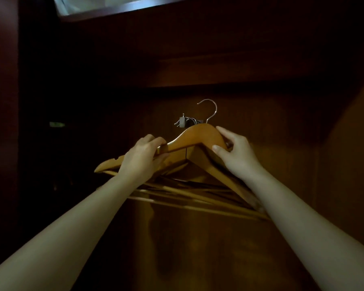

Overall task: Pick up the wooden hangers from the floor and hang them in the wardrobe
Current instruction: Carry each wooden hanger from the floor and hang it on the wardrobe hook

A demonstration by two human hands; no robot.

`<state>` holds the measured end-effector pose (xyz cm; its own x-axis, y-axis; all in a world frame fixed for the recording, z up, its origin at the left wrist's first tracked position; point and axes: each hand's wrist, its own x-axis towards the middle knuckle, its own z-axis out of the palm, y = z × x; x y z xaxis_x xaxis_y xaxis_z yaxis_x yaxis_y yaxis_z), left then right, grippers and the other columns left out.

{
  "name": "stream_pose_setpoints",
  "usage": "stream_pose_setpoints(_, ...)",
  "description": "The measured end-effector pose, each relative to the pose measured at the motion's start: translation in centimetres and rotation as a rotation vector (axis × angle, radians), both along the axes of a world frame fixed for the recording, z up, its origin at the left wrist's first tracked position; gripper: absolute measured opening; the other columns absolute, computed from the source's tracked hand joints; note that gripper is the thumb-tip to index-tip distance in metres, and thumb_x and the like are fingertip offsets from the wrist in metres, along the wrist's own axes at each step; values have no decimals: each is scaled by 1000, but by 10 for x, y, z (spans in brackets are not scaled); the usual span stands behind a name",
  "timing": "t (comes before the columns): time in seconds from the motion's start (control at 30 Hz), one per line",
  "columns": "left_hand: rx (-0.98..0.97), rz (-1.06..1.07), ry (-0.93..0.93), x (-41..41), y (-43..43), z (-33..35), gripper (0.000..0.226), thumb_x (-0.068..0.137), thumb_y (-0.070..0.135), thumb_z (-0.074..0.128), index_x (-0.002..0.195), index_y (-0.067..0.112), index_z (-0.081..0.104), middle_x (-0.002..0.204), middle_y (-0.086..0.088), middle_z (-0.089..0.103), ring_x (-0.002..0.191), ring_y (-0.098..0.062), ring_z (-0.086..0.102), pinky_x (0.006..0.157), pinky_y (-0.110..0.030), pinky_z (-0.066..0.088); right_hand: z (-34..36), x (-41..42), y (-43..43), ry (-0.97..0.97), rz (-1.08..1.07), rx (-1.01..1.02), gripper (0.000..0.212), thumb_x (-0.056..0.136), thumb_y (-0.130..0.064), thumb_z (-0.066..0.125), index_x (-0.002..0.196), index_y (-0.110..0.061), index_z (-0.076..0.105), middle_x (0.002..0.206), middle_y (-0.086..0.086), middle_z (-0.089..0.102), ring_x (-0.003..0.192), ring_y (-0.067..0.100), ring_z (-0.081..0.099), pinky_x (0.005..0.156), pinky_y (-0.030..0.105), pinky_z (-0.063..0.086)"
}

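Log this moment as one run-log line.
phase: hanging | left hand: grips wooden hanger | right hand: grips same hanger | hook: above metal fitting, not yet hooked | other hangers: behind it

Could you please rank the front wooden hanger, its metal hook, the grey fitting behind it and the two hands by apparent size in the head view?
1. front wooden hanger
2. left hand and right hand: alike, so unranked
3. metal hook
4. grey fitting, partly hidden

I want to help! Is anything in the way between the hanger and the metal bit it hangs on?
Nothing visible. The hanger has its hook in open air, just above the metal rail, where other hooks already sit.
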<state>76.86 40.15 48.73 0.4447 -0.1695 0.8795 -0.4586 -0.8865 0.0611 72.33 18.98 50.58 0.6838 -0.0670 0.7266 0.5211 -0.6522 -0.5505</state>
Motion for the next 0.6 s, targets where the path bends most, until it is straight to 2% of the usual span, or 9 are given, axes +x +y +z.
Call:
stream_pose_setpoints(0.07, -39, -2, 48, 4, 3, -8, 31, 92, 27, 55, 122, 21, 52, 113, 1, 55, 94, -12, 54, 71, -21, 44, 2, 8, 4, 2, -8, -47, 54, 92, -22, 57, 142, -30, 38, 141, -5, 47, 131, 21, 39, 108, 40, 34)
stream_pose_setpoints(0.17, -50, 5, 87, 10, 12, -20, 30, 92, 27, 53, 121, 22, 50, 106, 1, 60, 84, -12, 60, 68, -23, 52, 0, 16, 11, 7, 1, -86, 55, 92, -21, 57, 142, -31, 37, 142, -6, 46, 133, 21, 39, 107, 40, 34)
stream_pose_setpoints(0.23, -64, 7, 125, 14, 17, -26, 31, 93, 27, 52, 123, 22, 49, 100, 2, 60, 79, -11, 60, 66, -23, 53, -1, 19, 16, 25, 1, -109, 56, 91, -21, 57, 141, -34, 37, 143, -5, 46, 134, 21, 38, 108, 42, 32)
stream_pose_setpoints(0.33, -58, 20, 172, 18, 23, -32, 33, 94, 27, 50, 127, 24, 46, 102, -1, 63, 82, -12, 63, 70, -27, 56, -6, 25, 20, 65, 9, -108, 56, 91, -22, 58, 141, -35, 37, 143, -5, 46, 135, 23, 37, 111, 45, 28)
stream_pose_setpoints(0.43, -31, 15, 195, 22, 27, -39, 34, 94, 27, 50, 127, 23, 45, 100, -1, 62, 79, -11, 63, 65, -21, 53, -14, 30, 22, 83, 6, -109, 56, 90, -23, 59, 141, -34, 37, 144, -5, 45, 137, 23, 36, 114, 51, 26)
stream_pose_setpoints(0.5, -19, 8, 209, 25, 30, -43, 32, 94, 27, 50, 126, 22, 45, 94, 2, 61, 73, -9, 61, 60, -18, 51, -20, 33, 25, 82, 15, -105, 57, 90, -22, 59, 142, -34, 36, 145, -5, 43, 137, 23, 35, 114, 49, 27)
stream_pose_setpoints(0.6, -30, -34, 214, 30, 33, -47, 29, 94, 25, 50, 122, 20, 44, 91, 3, 60, 71, -8, 61, 60, -21, 53, -27, 35, 28, 71, -15, -131, 57, 92, -25, 56, 143, -36, 32, 145, -5, 42, 137, 23, 34, 110, 45, 30)
